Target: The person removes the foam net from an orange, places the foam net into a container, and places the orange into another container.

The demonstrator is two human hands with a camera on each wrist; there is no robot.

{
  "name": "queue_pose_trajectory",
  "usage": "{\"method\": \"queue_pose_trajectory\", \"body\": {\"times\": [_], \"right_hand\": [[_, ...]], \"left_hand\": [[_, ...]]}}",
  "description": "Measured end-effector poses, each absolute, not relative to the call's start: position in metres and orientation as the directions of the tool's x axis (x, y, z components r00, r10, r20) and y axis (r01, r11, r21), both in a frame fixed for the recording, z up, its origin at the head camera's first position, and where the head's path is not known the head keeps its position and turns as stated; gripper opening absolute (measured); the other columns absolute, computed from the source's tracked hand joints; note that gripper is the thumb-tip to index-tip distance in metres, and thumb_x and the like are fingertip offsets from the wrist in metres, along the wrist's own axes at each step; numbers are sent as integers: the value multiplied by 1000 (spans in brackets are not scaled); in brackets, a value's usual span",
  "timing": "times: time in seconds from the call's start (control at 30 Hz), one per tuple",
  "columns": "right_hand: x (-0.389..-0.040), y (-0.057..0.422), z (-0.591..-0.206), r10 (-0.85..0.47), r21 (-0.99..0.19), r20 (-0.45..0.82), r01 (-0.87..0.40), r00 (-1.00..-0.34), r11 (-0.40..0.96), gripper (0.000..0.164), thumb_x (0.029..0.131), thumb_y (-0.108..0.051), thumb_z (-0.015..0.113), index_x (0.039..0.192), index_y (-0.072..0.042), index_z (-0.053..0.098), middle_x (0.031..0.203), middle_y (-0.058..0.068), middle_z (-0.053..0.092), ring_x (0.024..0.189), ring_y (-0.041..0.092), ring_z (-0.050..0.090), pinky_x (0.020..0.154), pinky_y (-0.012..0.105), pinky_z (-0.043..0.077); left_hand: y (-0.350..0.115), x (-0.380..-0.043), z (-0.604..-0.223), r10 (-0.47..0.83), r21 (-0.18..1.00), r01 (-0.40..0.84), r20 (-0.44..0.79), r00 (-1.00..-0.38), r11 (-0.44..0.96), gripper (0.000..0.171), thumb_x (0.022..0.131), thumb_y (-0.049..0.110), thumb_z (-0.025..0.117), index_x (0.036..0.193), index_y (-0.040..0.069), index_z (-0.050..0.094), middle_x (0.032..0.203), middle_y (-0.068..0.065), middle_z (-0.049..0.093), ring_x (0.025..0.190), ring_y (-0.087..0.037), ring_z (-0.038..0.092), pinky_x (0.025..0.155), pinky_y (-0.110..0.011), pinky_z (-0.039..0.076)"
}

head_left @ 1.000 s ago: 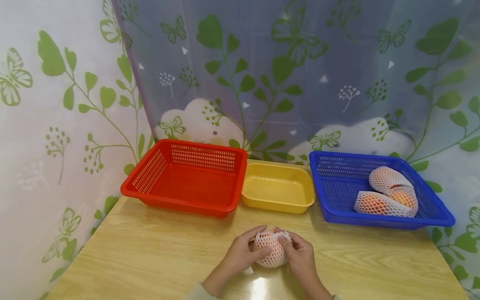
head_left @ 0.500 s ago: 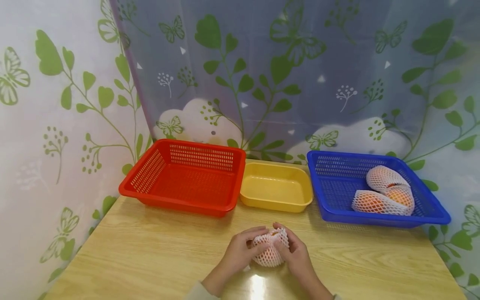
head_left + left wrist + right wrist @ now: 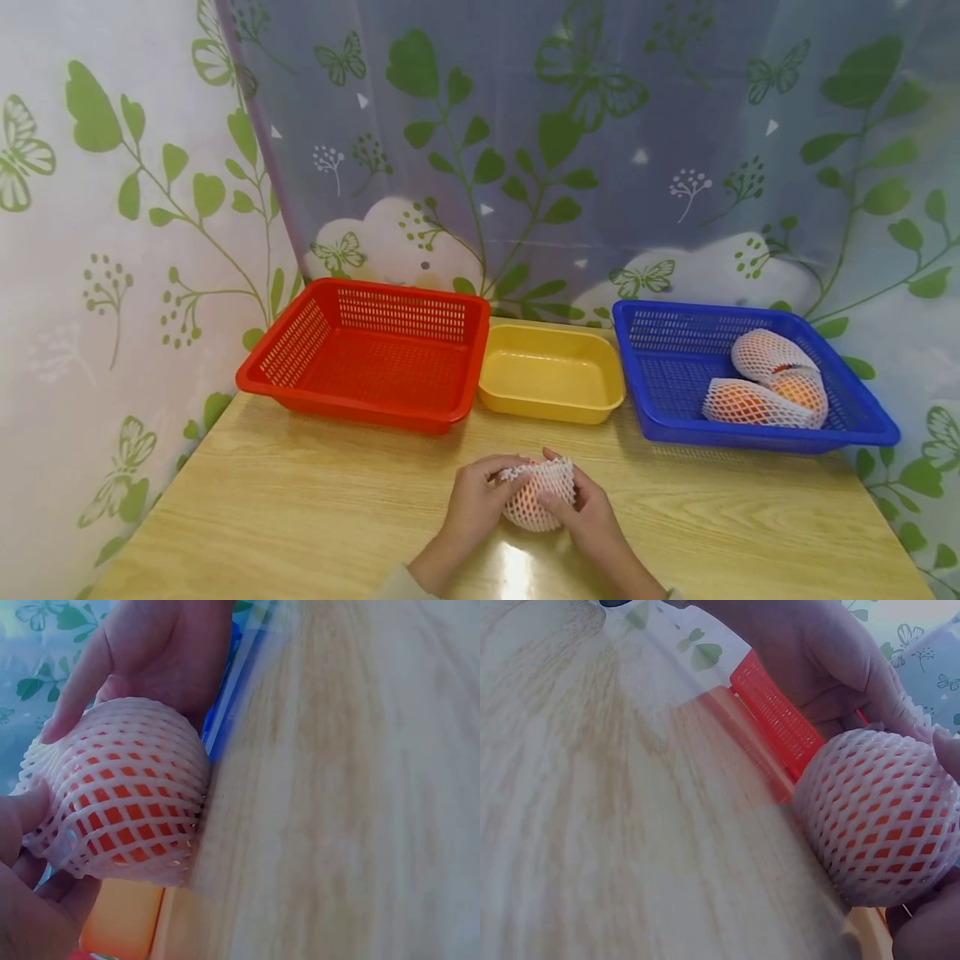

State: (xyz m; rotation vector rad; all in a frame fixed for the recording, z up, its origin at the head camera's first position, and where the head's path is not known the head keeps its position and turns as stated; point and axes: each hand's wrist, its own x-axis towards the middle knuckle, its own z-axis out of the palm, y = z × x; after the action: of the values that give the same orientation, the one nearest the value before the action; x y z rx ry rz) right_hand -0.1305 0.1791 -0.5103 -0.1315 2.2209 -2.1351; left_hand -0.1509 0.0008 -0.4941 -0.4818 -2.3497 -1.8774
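My L hand point(image 3: 472, 500) is pinching the white net point(image 3: 551, 487) at its upper edge, thumb on the near side, fingertips behind. My R hand point(image 3: 595, 512) is curled round the other side of the fruit point(image 3: 109, 817), thumb pressed flat on the net nearest me, fingers mostly hidden behind. The fruit's orange-red, shows thru the mesh, & sits btwn both hands just above or on the wood table point(image 3: 300, 508); can't tell if its underside touches. The net covers most of it, w/ a bit of orange-red peeking out at the top.

Beyond my hands, L to R: red basket point(image 3: 360, 412), yellow tub point(image 3: 551, 410), blue basket point(image 3: 750, 437). Tub's in the middle, close btwn the two baskets. In the blue one, 3 more netted fruits point(image 3: 798, 392) lie bunched toward the R side, the front one's net stretching R. Behind it all, a leaf-&-butterfly cloth point(image 3: 465, 125). Pale sleeve point(image 3: 405, 583) at my L wrist.
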Motion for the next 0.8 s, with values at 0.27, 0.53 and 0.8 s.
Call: {"method": "queue_pose_trajectory", "body": {"times": [0.27, 0.53, 0.8], "right_hand": [[-130, 177, -510, -73, -999, 33, -34, -997, 11, 46, 91, -3, 65, 135, 3, 53, 133, 17, 57, 109, 9, 61, 88, 25, 52], [-131, 178, -508, -46, -996, 82, -83, -996, 34, 39, 92, -4, 65, 129, 5, 58, 133, 15, 58, 113, 4, 58, 90, 22, 50], [-133, 177, -503, 60, -992, 115, -112, -992, 54, 30, 88, -3, 68, 115, 10, 66, 116, 11, 68, 103, 6, 65, 85, 22, 53]], "left_hand": [[-3, -152, -493, 232, 942, 290, 248, -941, 169, 21, 88, 16, 71, 108, 7, 73, 111, -7, 71, 108, -22, 64, 93, -29, 51], [-5, -152, -491, 252, 944, 257, 203, -946, 204, 39, 88, 22, 72, 123, 6, 66, 128, -11, 62, 120, -29, 57, 100, -41, 46], [-6, -150, -493, 306, 947, 242, 171, -936, 210, 51, 87, 26, 73, 131, 4, 59, 134, -13, 58, 122, -30, 55, 100, -41, 46]]}}
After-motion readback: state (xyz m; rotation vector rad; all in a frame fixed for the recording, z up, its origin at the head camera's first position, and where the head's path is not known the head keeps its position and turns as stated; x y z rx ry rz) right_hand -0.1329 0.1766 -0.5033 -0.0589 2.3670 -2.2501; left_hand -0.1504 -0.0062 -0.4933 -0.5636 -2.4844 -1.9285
